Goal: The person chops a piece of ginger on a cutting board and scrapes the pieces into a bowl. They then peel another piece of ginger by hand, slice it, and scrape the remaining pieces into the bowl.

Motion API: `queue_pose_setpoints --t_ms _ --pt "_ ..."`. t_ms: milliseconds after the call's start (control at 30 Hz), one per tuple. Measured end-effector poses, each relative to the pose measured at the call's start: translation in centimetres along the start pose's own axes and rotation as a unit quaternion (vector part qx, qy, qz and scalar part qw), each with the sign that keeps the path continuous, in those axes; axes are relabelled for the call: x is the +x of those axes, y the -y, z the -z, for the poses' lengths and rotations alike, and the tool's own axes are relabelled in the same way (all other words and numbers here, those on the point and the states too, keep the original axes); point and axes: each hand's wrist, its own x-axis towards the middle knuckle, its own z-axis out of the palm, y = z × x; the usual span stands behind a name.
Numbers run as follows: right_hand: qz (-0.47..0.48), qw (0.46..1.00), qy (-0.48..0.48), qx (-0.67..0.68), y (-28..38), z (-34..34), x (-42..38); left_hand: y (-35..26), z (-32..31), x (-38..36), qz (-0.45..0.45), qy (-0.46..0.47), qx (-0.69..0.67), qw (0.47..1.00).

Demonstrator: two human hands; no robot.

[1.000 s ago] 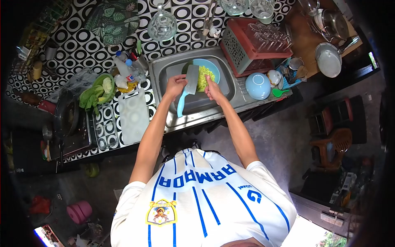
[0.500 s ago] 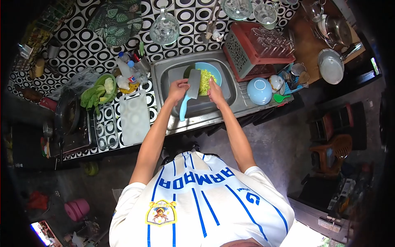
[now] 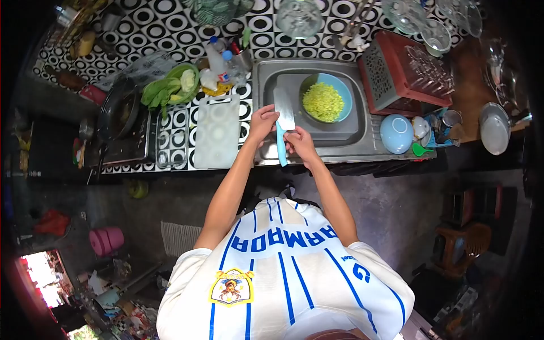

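Note:
A cleaver (image 3: 284, 110) with a light blue handle points away from me over the left part of the steel sink (image 3: 260, 73), blade up and handle toward me. My left hand (image 3: 263, 122) is closed on the left edge of the blade near the handle. At the right side of the handle's top, my right hand (image 3: 300, 143) has its fingers curled close to the knife; whether they press on it is hard to tell. Beyond the knife, a blue bowl (image 3: 347, 105) in the sink holds chopped yellow-green pieces (image 3: 322, 102).
Left of the sink lie a translucent cutting board (image 3: 217, 133) and a green bowl of vegetables (image 3: 192, 76). Bottles (image 3: 216, 59) stand behind. Right of it are a red rack (image 3: 396, 73), an upturned blue bowl (image 3: 396, 134) and a green spoon (image 3: 420, 150).
The view has shifted, so the counter appears further left. My right hand has moved from beside the bowl to the knife handle. The knife is now left of the bowl, no longer overlapping it.

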Motion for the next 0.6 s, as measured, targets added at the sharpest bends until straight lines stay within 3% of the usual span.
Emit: queue_pose_setpoints --t_ms 300,400,433,500,567,600 --pt "-0.062 0.998 0.009 0.028 -4.4 -9.0 4.8 0.6 11.6 -1.4 -0.004 -0.017 -0.025 1.0" --pt "-0.078 0.997 -0.006 0.01 -7.0 -12.5 7.0 5.0 18.8 0.7 -0.153 -0.011 0.202 0.967" --pt "-0.083 0.996 -0.016 0.012 -7.3 -13.9 7.6 6.3 21.6 1.1 -0.204 -0.005 0.323 0.924" --pt "-0.082 0.996 -0.013 -0.012 -8.8 -16.1 8.9 9.1 26.8 1.2 -0.297 0.009 0.544 0.785" --pt "-0.077 0.996 -0.027 -0.026 -10.5 -18.1 10.2 9.4 29.4 0.1 -0.168 0.064 0.621 0.763" --pt "-0.073 0.996 -0.042 -0.029 -11.3 -19.0 10.8 9.0 30.1 -0.9 -0.18 0.072 0.615 0.764"
